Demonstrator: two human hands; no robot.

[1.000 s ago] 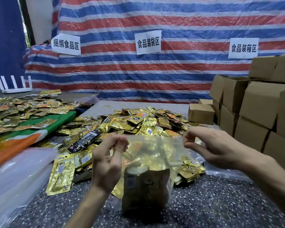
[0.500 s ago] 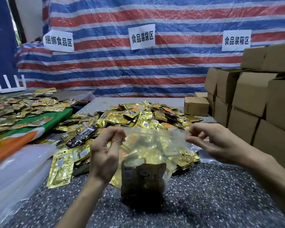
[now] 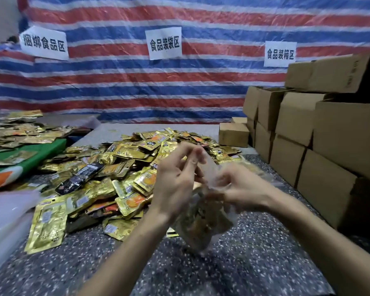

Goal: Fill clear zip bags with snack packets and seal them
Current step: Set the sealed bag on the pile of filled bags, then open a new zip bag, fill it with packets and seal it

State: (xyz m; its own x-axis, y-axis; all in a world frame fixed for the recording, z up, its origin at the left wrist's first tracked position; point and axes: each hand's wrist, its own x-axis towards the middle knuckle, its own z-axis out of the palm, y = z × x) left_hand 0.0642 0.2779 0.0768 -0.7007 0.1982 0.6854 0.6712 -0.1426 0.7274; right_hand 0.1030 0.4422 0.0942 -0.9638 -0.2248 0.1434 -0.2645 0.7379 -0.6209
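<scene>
A clear zip bag (image 3: 203, 223) holding several gold and brown snack packets hangs just above the speckled table (image 3: 254, 263), blurred by motion. My left hand (image 3: 175, 180) pinches the bag's top edge between thumb and fingers. My right hand (image 3: 241, 186) grips the crumpled top of the same bag, close beside the left hand. Behind the hands lies a big heap of loose gold snack packets (image 3: 120, 167), with one black packet (image 3: 79, 178) among them.
Stacked cardboard boxes (image 3: 329, 150) line the right side. A pile of clear plastic bags (image 3: 6, 223) lies at the left edge. More packets cover a green and orange sheet (image 3: 26, 154) at far left. A striped tarp (image 3: 137, 82) with paper signs hangs behind.
My hands were apart, stretching the bag's top wide. They have come together at the middle, and the bag top is bunched between them. The bag has tilted and shifted right.
</scene>
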